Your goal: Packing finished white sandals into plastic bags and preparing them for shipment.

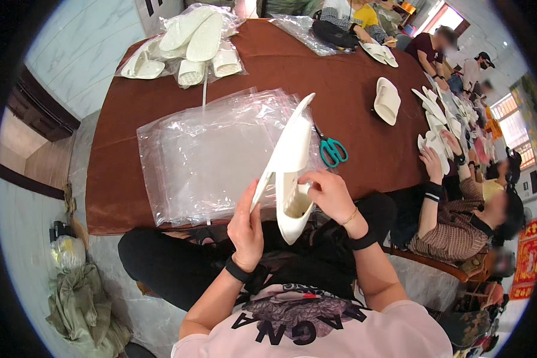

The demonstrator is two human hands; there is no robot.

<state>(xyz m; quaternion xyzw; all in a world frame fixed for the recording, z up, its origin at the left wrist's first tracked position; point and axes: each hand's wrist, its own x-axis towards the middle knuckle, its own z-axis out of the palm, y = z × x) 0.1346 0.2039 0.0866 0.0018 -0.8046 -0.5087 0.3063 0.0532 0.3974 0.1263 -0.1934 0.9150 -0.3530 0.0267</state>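
A stack of clear plastic bags (215,155) is lying on the brown table (352,77). Just over its near edge, the left hand (246,230) and right hand (330,194) are gripping 2 white slippers (289,173) together, beside teal scissors (332,149).

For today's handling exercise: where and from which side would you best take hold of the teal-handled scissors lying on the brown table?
Grip the scissors by the teal handle loops, which lie at the end nearer the person; the closed blades point away up the brown table. Come from above with the right hand, which is closest. The loops probably give the fingers a safe, blunt hold, and they lie clear of the clear plastic bags beside them.
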